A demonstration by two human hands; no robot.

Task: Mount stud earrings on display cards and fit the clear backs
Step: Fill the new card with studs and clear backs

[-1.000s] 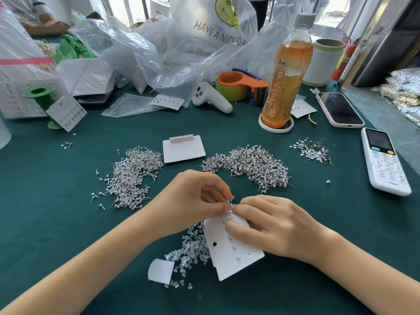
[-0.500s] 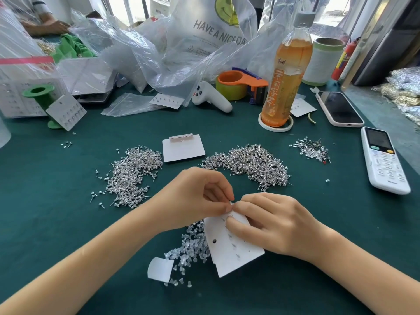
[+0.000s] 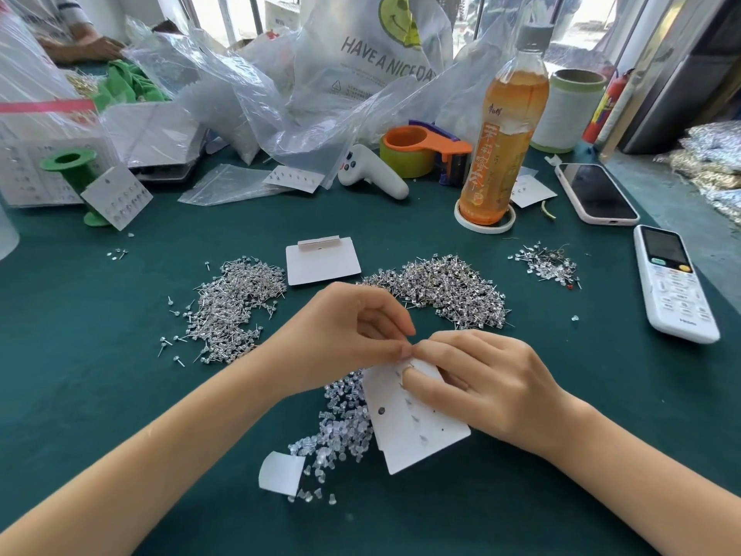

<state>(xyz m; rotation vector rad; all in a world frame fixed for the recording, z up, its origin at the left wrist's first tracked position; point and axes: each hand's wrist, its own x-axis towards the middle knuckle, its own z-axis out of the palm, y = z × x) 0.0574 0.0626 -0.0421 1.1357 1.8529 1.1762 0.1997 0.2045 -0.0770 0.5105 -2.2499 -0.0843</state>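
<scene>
Whatever is pinched between the two hands at the far edge of the display card [image 3: 413,431] cannot be made out; thumb and forefinger tips of both hands meet there and cover it, so it may be a stud or a clear back, too small to tell. The card's far portion is hidden under the right hand [image 3: 485,389], whose fingers are curled narrow and press on the card face. The left hand [image 3: 345,335] is closed to a fine pinch just beside the card's far left corner, its fingertips touching those of the right hand. The card lies tilted on the green counter [image 3: 80,375], its near edge free; several faint stud marks and one dark hole show on the exposed face. A heap of clear backs [image 3: 341,427] lies touching the card's left edge, partly under the left wrist. A small white paper scrap [image 3: 280,471] sits left of the card's near corner. Beyond the card, two piles of stud earrings lie on the counter: one [image 3: 232,311] to the far left and one [image 3: 453,290] straight beyond the hands. A blank card [image 3: 320,260] lies between those piles, farther off.
</scene>
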